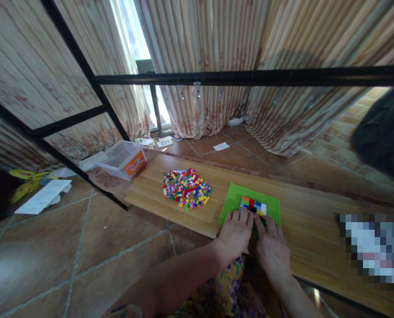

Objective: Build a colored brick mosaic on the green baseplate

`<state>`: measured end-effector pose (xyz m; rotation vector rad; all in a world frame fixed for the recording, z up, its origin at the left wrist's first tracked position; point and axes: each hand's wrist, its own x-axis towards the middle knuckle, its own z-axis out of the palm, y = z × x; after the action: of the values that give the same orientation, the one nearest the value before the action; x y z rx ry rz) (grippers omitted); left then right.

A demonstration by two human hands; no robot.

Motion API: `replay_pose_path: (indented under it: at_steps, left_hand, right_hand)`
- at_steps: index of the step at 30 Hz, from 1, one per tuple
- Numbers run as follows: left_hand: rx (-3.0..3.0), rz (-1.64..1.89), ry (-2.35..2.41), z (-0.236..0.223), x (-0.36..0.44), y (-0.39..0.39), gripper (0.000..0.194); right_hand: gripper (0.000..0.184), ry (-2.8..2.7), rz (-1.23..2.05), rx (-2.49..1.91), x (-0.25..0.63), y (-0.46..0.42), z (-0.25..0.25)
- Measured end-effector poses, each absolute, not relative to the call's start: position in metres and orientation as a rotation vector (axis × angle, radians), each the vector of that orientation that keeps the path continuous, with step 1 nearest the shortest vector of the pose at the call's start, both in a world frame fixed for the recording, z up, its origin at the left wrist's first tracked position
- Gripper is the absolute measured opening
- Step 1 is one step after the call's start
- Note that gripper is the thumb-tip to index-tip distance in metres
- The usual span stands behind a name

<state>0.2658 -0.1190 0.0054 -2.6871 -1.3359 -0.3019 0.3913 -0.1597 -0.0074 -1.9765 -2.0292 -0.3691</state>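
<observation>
Building with toy bricks on a desk (pixel 316 212). The green board (pixel 231 198) lies flat on the desk, and a low, many-coloured cluster (pixel 254 205) of bricks sits on its studs, toward the near edge. Both hands meet at the near side of this cluster. The left hand (pixel 235 232) is palm down, its fingers bent and held close together, the tips against the bricks; the right hand (pixel 273 242) reaches in beside it with the index finger extended. Whether either pinches a brick cannot be told, as the fingers hide the contact. The step in hand appears to be the seating or adjusting of a brick; this would call for alignment with the studs and a firm downward push. Any further addition would call for a brick from the loose pile (pixel 187 189), which lies to the left of the board and apart from it.

Counts: hands, two; board, one; cluster, one, its bricks partly covered and not countable; pile, one, its bricks too many and too small to number; clear plastic box (pixel 124 158) with an orange label, one, near the desk's left end.
</observation>
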Motion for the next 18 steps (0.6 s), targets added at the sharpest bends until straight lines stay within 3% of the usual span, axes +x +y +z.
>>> replay_pose_path:
  at_steps: [6,10,18]
  left_hand:
    - [-2.847,-0.38,-1.461,0.012,0.252,-0.125,0.057]
    - [-2.962,-0.633,-1.472,0.013,0.216,-0.142,0.067]
    - [-2.613,-1.068,-1.97,-0.008,0.13,-0.144,0.05]
  right_hand:
    - [0.051,-2.045,-0.363,-1.912,0.398,-0.16,-0.005]
    - [0.038,-1.913,-0.366,-1.873,0.377,-0.159,0.008]
    - [0.033,-1.909,0.23,-1.599,0.291,-0.105,0.011]
